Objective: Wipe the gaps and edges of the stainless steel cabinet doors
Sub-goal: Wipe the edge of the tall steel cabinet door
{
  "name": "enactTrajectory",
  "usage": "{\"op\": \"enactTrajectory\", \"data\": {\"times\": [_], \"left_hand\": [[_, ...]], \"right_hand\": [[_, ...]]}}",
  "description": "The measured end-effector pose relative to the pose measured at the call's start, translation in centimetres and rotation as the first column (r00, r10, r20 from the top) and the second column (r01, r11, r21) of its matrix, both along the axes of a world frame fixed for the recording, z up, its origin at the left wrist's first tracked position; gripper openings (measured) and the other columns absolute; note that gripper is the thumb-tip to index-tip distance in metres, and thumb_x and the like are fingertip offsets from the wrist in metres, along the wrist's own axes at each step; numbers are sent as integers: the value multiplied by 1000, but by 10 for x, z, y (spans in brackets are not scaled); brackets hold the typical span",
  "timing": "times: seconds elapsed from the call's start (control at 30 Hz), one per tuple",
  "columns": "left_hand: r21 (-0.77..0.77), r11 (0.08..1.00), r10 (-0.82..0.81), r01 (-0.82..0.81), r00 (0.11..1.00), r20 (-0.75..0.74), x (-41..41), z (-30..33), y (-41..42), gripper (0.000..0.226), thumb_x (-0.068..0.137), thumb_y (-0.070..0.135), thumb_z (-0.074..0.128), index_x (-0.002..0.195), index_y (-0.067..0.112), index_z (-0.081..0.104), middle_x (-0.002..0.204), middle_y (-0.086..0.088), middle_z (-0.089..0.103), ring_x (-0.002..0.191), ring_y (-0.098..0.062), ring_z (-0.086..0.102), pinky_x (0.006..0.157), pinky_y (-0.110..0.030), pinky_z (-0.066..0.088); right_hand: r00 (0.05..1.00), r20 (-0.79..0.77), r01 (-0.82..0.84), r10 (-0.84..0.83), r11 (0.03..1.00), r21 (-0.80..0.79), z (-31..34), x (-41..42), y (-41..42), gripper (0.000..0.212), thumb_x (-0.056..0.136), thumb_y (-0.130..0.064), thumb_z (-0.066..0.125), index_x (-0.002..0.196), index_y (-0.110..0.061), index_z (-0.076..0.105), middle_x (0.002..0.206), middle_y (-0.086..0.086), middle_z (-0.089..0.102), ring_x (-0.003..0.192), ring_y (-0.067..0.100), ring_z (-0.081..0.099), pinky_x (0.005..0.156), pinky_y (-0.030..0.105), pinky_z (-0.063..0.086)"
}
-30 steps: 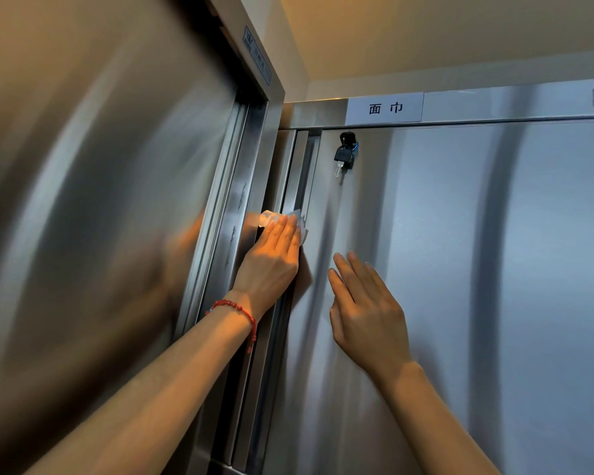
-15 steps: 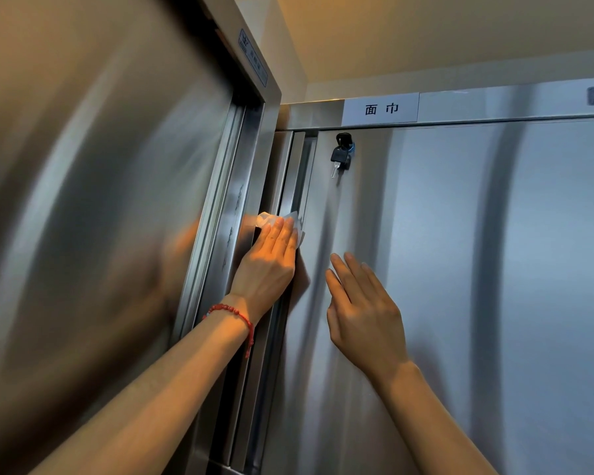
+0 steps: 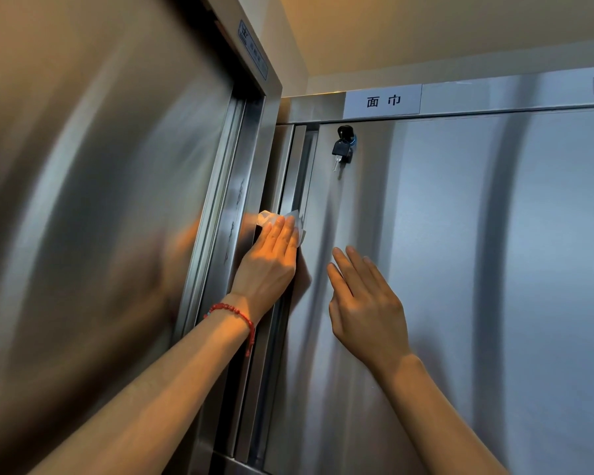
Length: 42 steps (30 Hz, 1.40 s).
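The left hand pressed a white wipe flat, fingers straight, into the vertical gap at the left edge of the right cabinet door. The right hand lay spread and empty on that door's face, just right of the gap. A key hung in the lock above. Recommended: steady pressure along the channel, cloth edge seated deep, door braced.

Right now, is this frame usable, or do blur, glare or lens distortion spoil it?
Head view: warm, dim light; left cabinet door smeared and soft, with a vague reflection; wide-angle bends the door frames; left hand, white wipe, right hand and keys stay sharp. Usable.
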<state>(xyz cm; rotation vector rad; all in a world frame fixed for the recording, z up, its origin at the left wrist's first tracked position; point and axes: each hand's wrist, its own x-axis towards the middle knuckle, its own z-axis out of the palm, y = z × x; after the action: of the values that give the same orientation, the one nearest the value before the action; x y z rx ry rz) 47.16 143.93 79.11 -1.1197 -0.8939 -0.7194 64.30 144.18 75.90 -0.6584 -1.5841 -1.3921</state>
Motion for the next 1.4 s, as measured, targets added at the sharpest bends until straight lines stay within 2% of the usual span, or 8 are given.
{"op": "enactTrajectory", "data": {"times": [0.2, 0.47, 0.63, 0.8, 0.97, 1.1, 1.23, 1.4], "left_hand": [[6, 1000, 22, -21, 1000, -11, -1, 12, 3, 34, 82, 1, 49, 110, 6, 68, 117, -13, 65, 110, -24, 62, 96, -32, 48], [9, 1000, 12, -12, 1000, 11, 0, 6, 0, 49, 80, 2, 30, 106, 7, 71, 113, -12, 67, 107, -23, 64, 93, -31, 50], [-2, 1000, 30, -31, 999, -16, -1, 14, 2, 35, 80, 5, 54, 111, 11, 69, 118, -8, 65, 112, -20, 61, 97, -29, 45], [10, 1000, -1, 1, 1000, 23, 1, 8, 0, 48, 80, 2, 30, 104, 8, 71, 112, -11, 67, 106, -23, 64, 93, -31, 48], [4, 1000, 25, -25, 1000, 2, -3, 15, 5, 32, 76, 4, 69, 108, 5, 70, 116, -14, 65, 109, -25, 62, 95, -33, 46], [2, 1000, 16, -16, 1000, 16, 0, 6, 1, 47, 81, 2, 31, 106, 9, 71, 114, -10, 67, 108, -23, 63, 94, -31, 48], [11, 1000, -10, 10, 1000, 12, 0, 5, 1, 49, 79, 2, 29, 104, 8, 72, 112, -10, 68, 106, -23, 64, 92, -31, 50], [-40, 999, 20, -20, 1000, 9, -2, 16, 3, 36, 74, 8, 74, 110, 10, 69, 117, -10, 65, 110, -21, 62, 96, -30, 46]], "right_hand": [[1000, 2, 2, -2, 1000, 3, 0, 0, 2, 41, 83, -19, 47, 115, -1, 67, 124, 17, 61, 118, 33, 56, 99, 45, 43], [1000, -3, 0, 0, 1000, 7, 0, 0, 2, 42, 83, -19, 46, 114, -1, 67, 123, 18, 61, 118, 33, 56, 99, 46, 42], [1000, -3, -3, 3, 1000, 5, 0, 0, 3, 41, 83, -18, 46, 115, 0, 66, 124, 18, 61, 119, 33, 56, 99, 46, 42], [1000, -2, -4, 4, 1000, 7, 0, 0, 1, 42, 84, -18, 44, 114, 0, 67, 123, 18, 61, 118, 33, 56, 99, 46, 42], [1000, -5, 6, -6, 1000, 7, 0, 0, 3, 41, 82, -19, 48, 114, -1, 67, 123, 17, 61, 118, 33, 56, 100, 45, 40], [1000, -4, 4, -4, 1000, 7, 0, 0, 3, 42, 84, -19, 43, 114, 0, 67, 124, 18, 61, 119, 33, 56, 100, 46, 41], [1000, -1, 9, -9, 1000, 2, 0, 0, 3, 42, 84, -19, 45, 115, -1, 67, 124, 18, 61, 119, 33, 55, 100, 45, 41], [1000, 0, 10, -10, 1000, 21, 0, 0, 4, 41, 83, -19, 48, 114, -1, 67, 123, 17, 61, 118, 32, 56, 101, 44, 39]]}}
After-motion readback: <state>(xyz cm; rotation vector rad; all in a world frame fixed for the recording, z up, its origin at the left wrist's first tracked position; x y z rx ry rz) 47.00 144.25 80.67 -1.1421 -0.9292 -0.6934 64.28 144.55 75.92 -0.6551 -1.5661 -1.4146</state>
